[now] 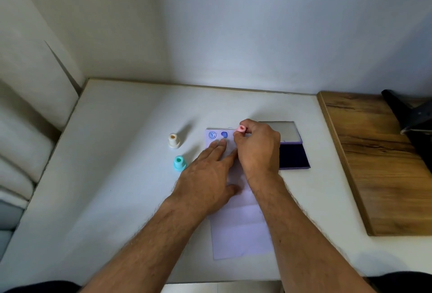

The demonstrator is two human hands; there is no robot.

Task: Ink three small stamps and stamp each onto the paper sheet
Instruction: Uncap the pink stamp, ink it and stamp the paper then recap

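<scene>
Mid-frame, your right hand [258, 147] pinches the pink stamp [241, 129] over the paper sheet [240, 229]'s top, beside two blue prints [218, 135]. Your left hand [208, 173] presses flat on it, fingers straight. Cream stamp [174, 140] and teal stamp [179, 163] stand left; ink pad [293, 156] lies right.

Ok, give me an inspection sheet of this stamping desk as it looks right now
Surface: white table, wooden board at right.
Job's things: paper sheet with two blue prints; pink stamp held over its top edge; cream stamp and teal stamp upright to the left; open ink pad to the right.
Clutter: black object on the board.
Grippers: left hand flat on the paper; right hand pinches the pink stamp.
Cables: nothing seen.
Surroundings: white walls, cushion at left.
</scene>
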